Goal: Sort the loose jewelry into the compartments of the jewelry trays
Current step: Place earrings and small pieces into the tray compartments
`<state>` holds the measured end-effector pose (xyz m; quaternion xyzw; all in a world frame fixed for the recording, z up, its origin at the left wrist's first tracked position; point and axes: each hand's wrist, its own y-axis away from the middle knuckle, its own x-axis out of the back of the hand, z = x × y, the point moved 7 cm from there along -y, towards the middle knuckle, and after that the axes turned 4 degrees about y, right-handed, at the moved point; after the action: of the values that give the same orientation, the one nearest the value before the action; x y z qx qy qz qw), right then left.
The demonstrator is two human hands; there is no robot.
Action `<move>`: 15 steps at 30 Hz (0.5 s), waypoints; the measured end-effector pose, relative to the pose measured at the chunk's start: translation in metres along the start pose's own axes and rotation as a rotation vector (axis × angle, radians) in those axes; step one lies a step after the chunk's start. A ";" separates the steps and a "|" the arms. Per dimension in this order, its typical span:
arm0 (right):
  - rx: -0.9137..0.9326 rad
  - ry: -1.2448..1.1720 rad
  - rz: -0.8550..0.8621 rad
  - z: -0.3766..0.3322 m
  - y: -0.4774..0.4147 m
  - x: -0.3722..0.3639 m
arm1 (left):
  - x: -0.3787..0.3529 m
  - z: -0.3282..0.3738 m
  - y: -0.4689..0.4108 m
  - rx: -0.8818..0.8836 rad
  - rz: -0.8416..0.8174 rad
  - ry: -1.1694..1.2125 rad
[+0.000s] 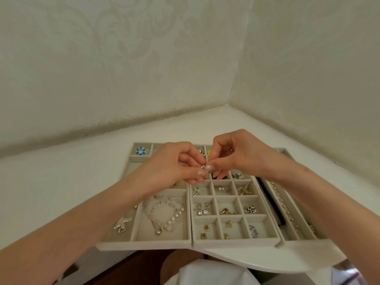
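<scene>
The left hand (174,165) and right hand (236,159) together pinch a small silver piece (203,167) above the grid tray (236,242). It is probably best kept low, so a slip lands inside a compartment.

The silvery piece (203,166) pinched between the left hand (174,165) and the right hand (240,155) is too small to tell its kind. Both hands cover the tray compartments beneath them. A black item (214,177) just under the right hand's fingers and a yellow one (209,152) just beyond them show only in part. The right forearm (320,194) hides part of the long tray (302,242). It and the left forearm (92,219) run out of view at the lower edges.
</scene>
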<state>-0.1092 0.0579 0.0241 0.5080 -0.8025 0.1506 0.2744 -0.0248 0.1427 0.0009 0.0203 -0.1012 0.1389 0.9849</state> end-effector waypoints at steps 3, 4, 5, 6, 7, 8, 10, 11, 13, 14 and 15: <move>0.016 -0.101 0.002 0.002 0.000 0.002 | 0.000 -0.001 -0.002 -0.013 0.016 -0.009; 0.018 -0.123 -0.004 0.003 0.000 0.002 | 0.001 -0.001 -0.002 -0.015 0.020 -0.009; 0.019 -0.138 -0.010 0.003 0.000 0.002 | 0.001 -0.001 -0.002 -0.017 0.022 -0.010; 0.019 -0.150 -0.016 0.004 0.000 0.002 | 0.001 -0.001 -0.002 -0.020 0.023 -0.013; 0.019 -0.161 -0.021 0.005 0.001 0.002 | 0.001 -0.001 -0.002 -0.021 0.024 -0.017; 0.018 -0.170 -0.023 0.005 0.001 0.002 | 0.001 -0.001 -0.002 -0.021 0.024 -0.023; 0.018 -0.182 -0.021 0.005 0.001 0.002 | 0.001 0.000 -0.001 -0.023 0.022 -0.036; 0.017 -0.190 -0.019 0.006 0.002 0.002 | 0.000 0.000 -0.001 -0.026 0.021 -0.039; 0.019 -0.210 -0.007 0.007 0.002 0.003 | 0.000 0.001 0.000 -0.034 0.014 -0.031; 0.022 -0.219 0.001 0.008 0.002 0.004 | -0.001 0.001 0.000 -0.032 0.010 -0.020; 0.026 -0.224 0.012 0.009 0.002 0.005 | -0.002 0.000 0.000 -0.018 0.000 0.001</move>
<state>-0.1155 0.0503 0.0203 0.5204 -0.8291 0.1051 0.1753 -0.0266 0.1423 0.0009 0.0114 -0.1020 0.1383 0.9851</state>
